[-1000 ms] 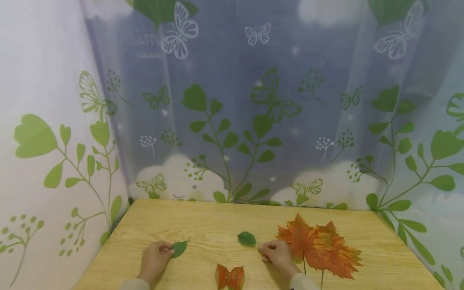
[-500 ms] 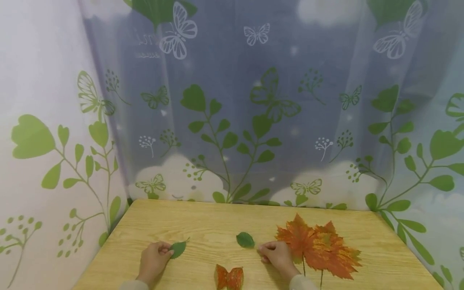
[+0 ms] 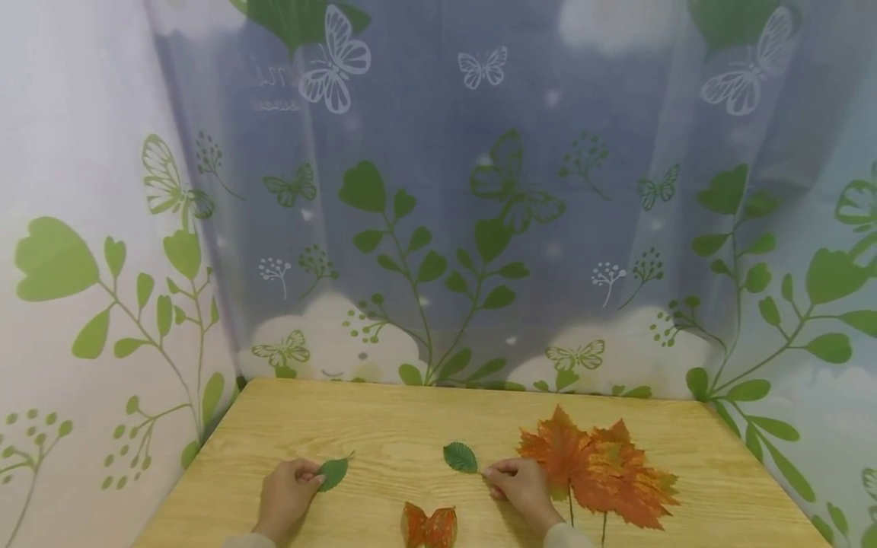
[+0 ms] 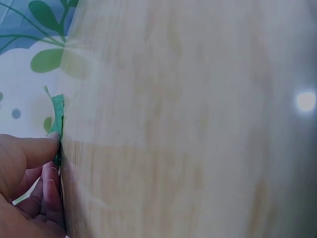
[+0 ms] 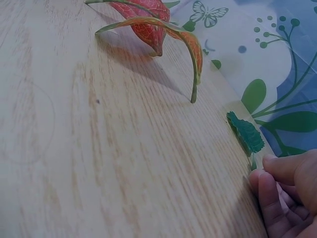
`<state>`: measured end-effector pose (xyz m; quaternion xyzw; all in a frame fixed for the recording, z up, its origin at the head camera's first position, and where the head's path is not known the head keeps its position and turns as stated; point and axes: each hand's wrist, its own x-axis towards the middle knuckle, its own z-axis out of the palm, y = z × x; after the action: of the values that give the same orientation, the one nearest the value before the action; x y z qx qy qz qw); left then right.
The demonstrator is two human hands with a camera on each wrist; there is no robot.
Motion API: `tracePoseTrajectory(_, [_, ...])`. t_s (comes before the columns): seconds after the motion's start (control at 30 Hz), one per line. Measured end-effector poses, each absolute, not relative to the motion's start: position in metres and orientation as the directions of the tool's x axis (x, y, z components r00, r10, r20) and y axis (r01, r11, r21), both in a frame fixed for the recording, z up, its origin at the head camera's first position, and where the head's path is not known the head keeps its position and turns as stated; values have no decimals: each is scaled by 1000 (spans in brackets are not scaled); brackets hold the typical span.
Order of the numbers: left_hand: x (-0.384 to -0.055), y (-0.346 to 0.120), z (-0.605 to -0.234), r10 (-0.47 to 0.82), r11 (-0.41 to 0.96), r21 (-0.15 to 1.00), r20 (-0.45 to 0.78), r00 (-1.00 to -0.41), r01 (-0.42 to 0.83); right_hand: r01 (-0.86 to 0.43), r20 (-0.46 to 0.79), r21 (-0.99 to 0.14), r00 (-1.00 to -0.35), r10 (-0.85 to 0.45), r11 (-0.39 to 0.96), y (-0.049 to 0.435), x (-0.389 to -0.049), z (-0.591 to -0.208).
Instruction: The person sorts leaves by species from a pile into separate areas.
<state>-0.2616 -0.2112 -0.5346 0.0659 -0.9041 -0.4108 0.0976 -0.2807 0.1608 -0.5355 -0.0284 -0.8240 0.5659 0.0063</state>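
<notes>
My left hand (image 3: 286, 491) pinches a small green leaf (image 3: 333, 474) by its broad end, its stem pointing away to the upper right. In the left wrist view thumb and fingers grip that leaf (image 4: 58, 116) at its edge. My right hand (image 3: 522, 491) pinches the short stem of a second green leaf (image 3: 460, 457), whose blade points left. The right wrist view has this leaf (image 5: 246, 133) low over the wood, beyond my thumb tip. Between the hands, nearer me, lie two curled orange-red leaves (image 3: 441, 525) side by side.
Orange maple leaves (image 3: 603, 472) with dark stems lie right beside my right hand, partly overlapped by it. The wooden table (image 3: 384, 415) backs onto a curtain (image 3: 425, 228) printed with plants and butterflies, which also runs along both sides.
The right-hand leaf has turned slightly, its blade tilting a little differently. Both hands stay almost in place; the whole view shifts slightly left.
</notes>
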Motion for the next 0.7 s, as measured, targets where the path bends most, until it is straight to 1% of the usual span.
tracePoseTrajectory(0.33, [-265, -212, -537, -207, 647, 761, 105, -973, -55, 48, -26, -926, -998, 62, 376, 160, -280, -535])
tracePoseTrajectory(0.57, [-264, -213, -531, -198, 618, 784, 96, -975, -48, -13, 56, -870, -996, 71, 493, 155, -279, -534])
tracePoseTrajectory(0.7, [-264, -213, -526, -196, 602, 797, 92, -976, -46, -28, 78, -849, -994, 74, 528, 152, -278, -535])
